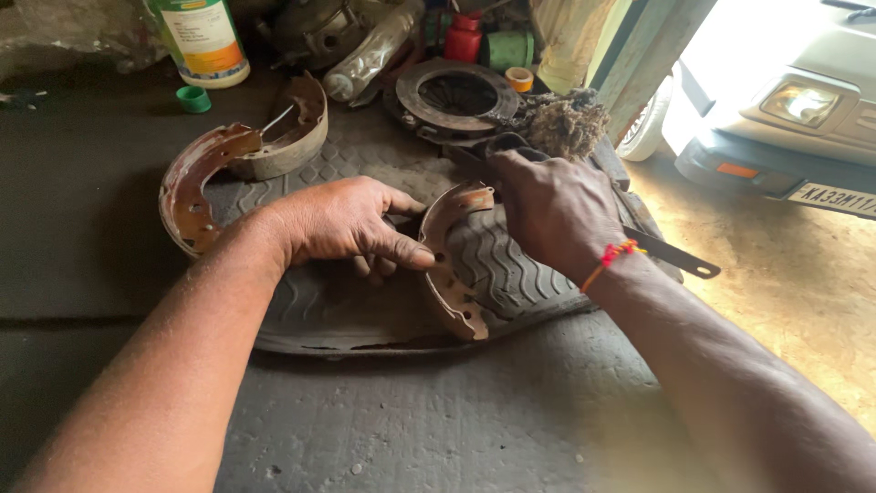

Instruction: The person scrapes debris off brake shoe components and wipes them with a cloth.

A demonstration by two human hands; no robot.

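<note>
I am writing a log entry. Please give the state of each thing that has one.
brake shoe: rusty, on edge, held by left hand
right hand: gripping a dark tool
brake shoe pair: rusty, untouched
clear bottle: lying down
green cap: off

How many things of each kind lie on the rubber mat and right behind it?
Rusty curved metal brake shoes: 3, one held by both hands, one at the left, one behind that
Round grey metal clutch plate: 1
Clear plastic bottle lying down: 1
Small green plastic cap: 1
Total: 6
</note>
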